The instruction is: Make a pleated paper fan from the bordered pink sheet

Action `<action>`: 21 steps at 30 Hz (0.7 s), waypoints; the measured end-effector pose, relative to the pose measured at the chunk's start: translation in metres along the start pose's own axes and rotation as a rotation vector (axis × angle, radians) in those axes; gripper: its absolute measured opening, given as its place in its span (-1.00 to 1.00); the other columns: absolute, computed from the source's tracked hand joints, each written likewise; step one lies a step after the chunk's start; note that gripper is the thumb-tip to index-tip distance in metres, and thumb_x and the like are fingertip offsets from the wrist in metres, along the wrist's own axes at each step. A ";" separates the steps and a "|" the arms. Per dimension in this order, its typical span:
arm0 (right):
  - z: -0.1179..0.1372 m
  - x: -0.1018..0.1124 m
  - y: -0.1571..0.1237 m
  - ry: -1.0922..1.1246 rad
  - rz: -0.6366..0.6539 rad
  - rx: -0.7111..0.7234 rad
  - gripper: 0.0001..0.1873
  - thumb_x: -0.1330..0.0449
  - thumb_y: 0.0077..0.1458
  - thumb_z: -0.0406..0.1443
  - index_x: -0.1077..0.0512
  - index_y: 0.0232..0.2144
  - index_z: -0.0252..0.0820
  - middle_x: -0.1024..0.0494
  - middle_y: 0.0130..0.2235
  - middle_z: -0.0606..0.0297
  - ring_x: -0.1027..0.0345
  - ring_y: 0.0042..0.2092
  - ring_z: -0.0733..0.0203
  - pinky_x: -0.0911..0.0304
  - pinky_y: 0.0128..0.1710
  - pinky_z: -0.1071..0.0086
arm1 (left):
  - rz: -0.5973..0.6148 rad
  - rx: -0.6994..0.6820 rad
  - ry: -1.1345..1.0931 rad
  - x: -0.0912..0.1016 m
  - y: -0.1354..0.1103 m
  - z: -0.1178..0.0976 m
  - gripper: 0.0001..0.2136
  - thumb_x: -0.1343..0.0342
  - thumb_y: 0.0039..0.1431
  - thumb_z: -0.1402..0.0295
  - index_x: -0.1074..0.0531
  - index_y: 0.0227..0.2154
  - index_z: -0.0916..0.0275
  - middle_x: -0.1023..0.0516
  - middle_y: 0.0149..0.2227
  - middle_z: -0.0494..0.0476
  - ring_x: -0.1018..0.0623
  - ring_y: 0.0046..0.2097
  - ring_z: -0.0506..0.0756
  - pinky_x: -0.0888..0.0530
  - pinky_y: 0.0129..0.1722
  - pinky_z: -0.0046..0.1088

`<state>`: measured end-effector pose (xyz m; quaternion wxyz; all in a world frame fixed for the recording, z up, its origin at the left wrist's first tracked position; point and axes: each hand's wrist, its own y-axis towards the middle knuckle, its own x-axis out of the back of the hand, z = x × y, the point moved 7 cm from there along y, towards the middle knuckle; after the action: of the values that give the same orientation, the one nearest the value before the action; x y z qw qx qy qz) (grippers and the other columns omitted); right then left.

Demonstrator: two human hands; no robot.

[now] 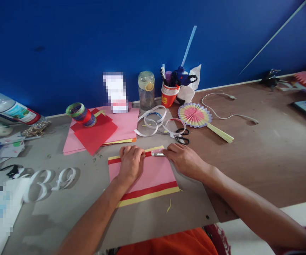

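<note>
Orange cloth [168,244] shows at the lower edge, just below the near side of the bench [261,148]. On the grey board [153,226] beyond it lies the sheet [149,173], pink, flat, with red and yellow bands along its near and far edges. A yellow sliver [168,206] lies just off the near edge.

Both hands are at the far edge. The left hand [130,163] rests on the sheet with its fingers curled over the banded edge; whether it also grips paper or the tool's red end, I cannot tell. The right hand [181,157], near the far right corner, grasps the slim silver tool [158,154] between thumb and fingers. What sort of tool it is cannot be made out.

The step in hand looks like working along the far band. The next move would call for a firm left hand, so the sheet does not slip, and a steady right hand, in line with the band.

Behind the sheet are scissors [182,140] beside a tape roll [176,125], a pleated fan [194,115], and red paper [96,136] on pink sheets [128,122].
</note>
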<state>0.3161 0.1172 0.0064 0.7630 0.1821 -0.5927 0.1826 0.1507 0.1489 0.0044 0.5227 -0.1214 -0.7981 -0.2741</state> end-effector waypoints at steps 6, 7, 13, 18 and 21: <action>-0.001 -0.003 -0.004 0.023 0.000 0.020 -0.65 0.01 0.18 -0.46 -0.41 -0.03 -0.20 -0.39 -0.23 0.15 -0.24 -0.22 0.15 -0.16 -0.23 0.34 | 0.011 0.023 0.002 -0.002 0.000 0.001 -0.90 0.00 0.17 0.48 -0.35 -0.41 0.17 -0.48 -0.36 0.08 -0.37 -0.26 0.14 -0.20 -0.14 -0.23; -0.002 -0.003 -0.004 0.026 0.000 0.022 -0.65 0.01 0.18 -0.46 -0.41 -0.03 -0.20 -0.39 -0.23 0.15 -0.24 -0.22 0.15 -0.16 -0.22 0.34 | 0.014 0.025 0.002 -0.002 0.000 0.000 -0.90 0.00 0.17 0.48 -0.35 -0.41 0.17 -0.47 -0.36 0.08 -0.37 -0.26 0.14 -0.20 -0.14 -0.23; -0.002 -0.003 -0.003 0.050 -0.018 0.024 -0.67 0.02 0.19 -0.45 -0.43 -0.07 -0.19 -0.39 -0.24 0.15 -0.24 -0.22 0.15 -0.17 -0.22 0.33 | 0.024 0.033 0.000 -0.003 0.001 0.000 -0.91 0.00 0.18 0.46 -0.36 -0.40 0.18 -0.46 -0.34 0.09 -0.37 -0.25 0.14 -0.20 -0.14 -0.23; -0.003 -0.004 -0.005 0.084 -0.033 0.059 -0.67 0.04 0.21 -0.45 -0.44 -0.08 -0.20 -0.40 -0.23 0.15 -0.25 -0.21 0.16 -0.19 -0.19 0.33 | 0.034 0.034 -0.008 -0.002 0.000 -0.001 -0.90 0.02 0.18 0.48 -0.36 -0.40 0.18 -0.46 -0.34 0.10 -0.37 -0.25 0.14 -0.20 -0.14 -0.23; -0.004 -0.004 -0.006 0.100 -0.036 0.066 -0.65 0.06 0.22 -0.45 -0.44 -0.07 -0.21 -0.41 -0.22 0.14 -0.27 -0.20 0.16 -0.20 -0.18 0.33 | 0.041 0.027 -0.014 -0.003 0.000 -0.003 -0.89 0.01 0.17 0.50 -0.35 -0.39 0.17 -0.46 -0.35 0.08 -0.36 -0.24 0.14 -0.20 -0.11 -0.23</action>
<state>0.3220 0.1139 0.0012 0.7884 0.2085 -0.5440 0.1974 0.1540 0.1475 0.0029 0.5242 -0.1323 -0.8028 -0.2516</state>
